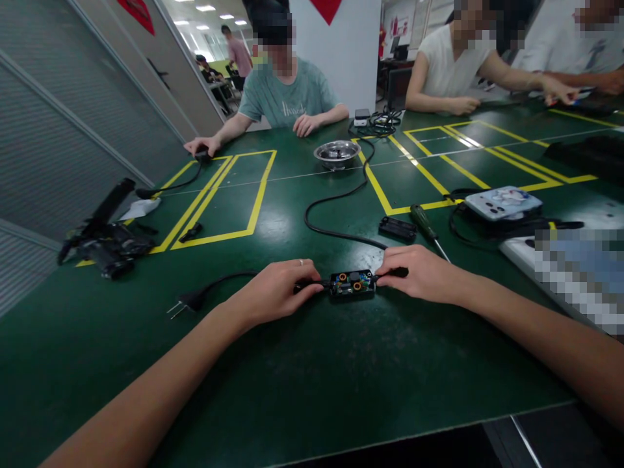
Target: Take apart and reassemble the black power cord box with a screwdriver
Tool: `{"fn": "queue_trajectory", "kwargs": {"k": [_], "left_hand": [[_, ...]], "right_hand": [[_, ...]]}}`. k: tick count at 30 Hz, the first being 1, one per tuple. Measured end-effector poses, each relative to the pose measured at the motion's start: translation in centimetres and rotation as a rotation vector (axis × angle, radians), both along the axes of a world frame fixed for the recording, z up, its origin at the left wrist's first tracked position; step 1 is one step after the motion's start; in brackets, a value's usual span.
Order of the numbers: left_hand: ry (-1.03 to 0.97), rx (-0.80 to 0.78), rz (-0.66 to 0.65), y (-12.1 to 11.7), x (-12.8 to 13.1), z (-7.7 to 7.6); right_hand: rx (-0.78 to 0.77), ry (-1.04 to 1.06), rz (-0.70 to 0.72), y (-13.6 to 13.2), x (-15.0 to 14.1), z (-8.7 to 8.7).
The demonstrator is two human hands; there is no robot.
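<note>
A small open black power box (351, 285) with copper coils inside lies on the green table (302, 383) in front of me. My left hand (275, 291) pinches the black cable at the box's left end; that cable runs to a two-pin plug (188, 302). My right hand (420, 273) grips the cable at the box's right end, which loops away across the table (331, 214). The box's black lid (397, 227) and a green-handled screwdriver (426, 227) lie just beyond my right hand.
A metal bowl (336, 153) stands mid-table. A phone (503, 202) on cables and a white power strip (529, 250) lie at right, black gear (110, 244) at left. Three people sit across the table. Yellow tape marks rectangles (229, 195).
</note>
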State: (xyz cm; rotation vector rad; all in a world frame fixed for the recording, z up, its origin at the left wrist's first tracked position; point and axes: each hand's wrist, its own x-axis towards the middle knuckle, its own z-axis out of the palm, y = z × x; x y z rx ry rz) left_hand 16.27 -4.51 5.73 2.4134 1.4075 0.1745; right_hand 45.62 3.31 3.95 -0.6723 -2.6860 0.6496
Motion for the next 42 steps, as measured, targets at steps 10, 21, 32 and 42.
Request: {"fn": "queue_trajectory", "kwargs": {"k": [10, 21, 32, 42], "left_hand": [[0.053, 0.038, -0.058, -0.1, 0.5, -0.1], [0.103, 0.112, -0.075, 0.0, 0.7, -0.3], [0.069, 0.064, -0.044, 0.1, 0.4, -0.3], [0.055, 0.06, -0.04, 0.2, 0.4, -0.3]], "right_hand": [[0.026, 0.005, 0.013, -0.1, -0.1, -0.1], [0.375, 0.033, -0.309, 2.9, 1.8, 0.3], [0.419, -0.21, -0.296, 4.3, 2.8, -1.1], [0.402, -0.201, -0.365, 3.9, 2.6, -0.9]]}}
